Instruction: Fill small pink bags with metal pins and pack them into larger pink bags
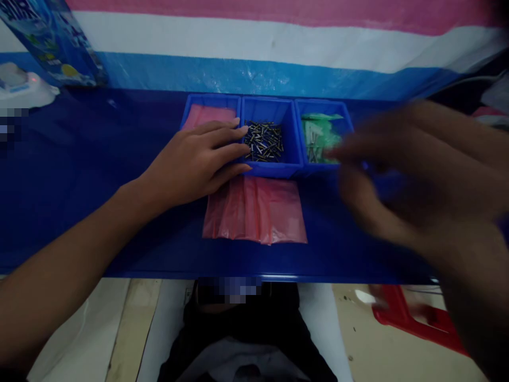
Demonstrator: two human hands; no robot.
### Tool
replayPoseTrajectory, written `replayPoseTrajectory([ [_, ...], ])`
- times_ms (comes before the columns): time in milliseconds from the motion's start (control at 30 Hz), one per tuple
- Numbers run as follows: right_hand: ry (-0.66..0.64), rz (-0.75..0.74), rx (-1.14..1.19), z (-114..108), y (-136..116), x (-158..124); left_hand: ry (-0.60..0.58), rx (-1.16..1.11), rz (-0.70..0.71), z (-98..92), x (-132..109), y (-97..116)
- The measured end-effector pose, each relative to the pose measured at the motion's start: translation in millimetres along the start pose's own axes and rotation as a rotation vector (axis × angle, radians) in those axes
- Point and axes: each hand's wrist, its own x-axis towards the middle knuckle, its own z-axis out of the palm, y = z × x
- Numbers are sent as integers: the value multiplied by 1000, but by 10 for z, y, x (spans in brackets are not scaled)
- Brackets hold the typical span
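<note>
My left hand (202,159) lies with its fingers spread over the left bin and the near wall of the middle bin, and nothing shows in its grasp. Small dark metal screws or pins (264,142) fill the floor of the middle blue bin (274,170). Pink plastic bags (207,114) are in the left bin, partly under that hand. Several flat pink plastic bags (278,209) overlap on the table before the bins. Motion smears my right hand (413,164), raised near the right bin; its grip is unclear. Green plastic packets (320,132) sit in the right bin (300,127).
The blue table (119,212) ends in a near edge above my lap. At the back left stand a blue printed package (59,48) and a white device (26,87) with a red light. A striped sheet (258,48) hangs behind. A red stool (417,318) is at lower right.
</note>
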Motion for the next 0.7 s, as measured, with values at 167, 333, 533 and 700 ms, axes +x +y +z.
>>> replayPoseTrajectory([
  [167,-300,-425,-309,317,250,468,15,-52,8,-7,-1,-31],
  [333,-35,-623,-277,551,132,63,79,-47,106,38,-22,-86],
  [533,-283,-300,-60,673,89,-141,1,33,7,-15,-39,-11],
  [700,-371,-229,69,693,95,-111,-12,-10,-38,-39,-40,-2],
])
